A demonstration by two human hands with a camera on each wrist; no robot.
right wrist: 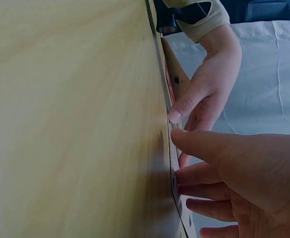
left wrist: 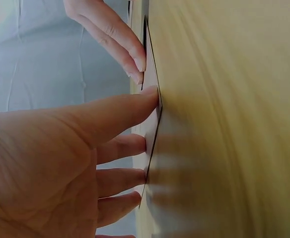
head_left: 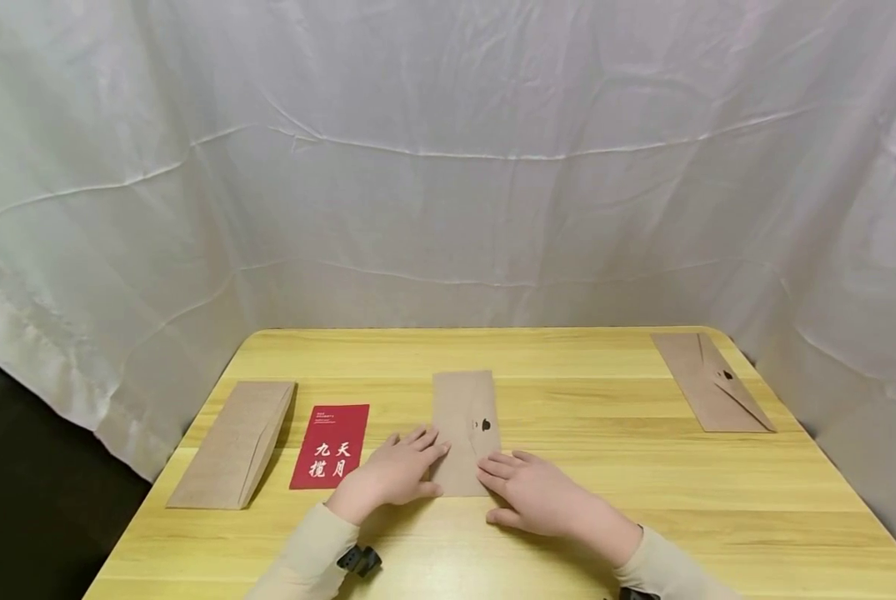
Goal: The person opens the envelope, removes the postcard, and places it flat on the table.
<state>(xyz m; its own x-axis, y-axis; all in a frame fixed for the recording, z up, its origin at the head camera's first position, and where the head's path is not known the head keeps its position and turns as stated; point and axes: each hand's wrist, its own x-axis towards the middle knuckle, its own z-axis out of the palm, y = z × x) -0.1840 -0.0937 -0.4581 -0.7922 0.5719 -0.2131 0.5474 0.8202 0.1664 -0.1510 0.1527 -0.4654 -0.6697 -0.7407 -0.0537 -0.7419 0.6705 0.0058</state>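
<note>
A brown paper envelope (head_left: 458,408) with a small black hat print lies flat, flap side up, at the middle of the table. My left hand (head_left: 401,468) rests at its left edge, fingertips and thumb touching the paper. At its right edge my right hand (head_left: 533,493) lies with fairly straight fingers on the near corner. In the left wrist view the thumb and fingertips of the left hand (left wrist: 60,144) press on the thin envelope (left wrist: 152,119). From the right wrist view, the right hand (right wrist: 234,173) touches the opposite edge with its fingertips.
Left of the hands lies a red card (head_left: 331,446) with white characters. Farther left is another brown envelope (head_left: 226,446), slightly puffed along its right side. A third brown envelope (head_left: 710,383) sits at the back right of the wooden table (head_left: 643,517). Pale curtains (head_left: 448,208) hang around it.
</note>
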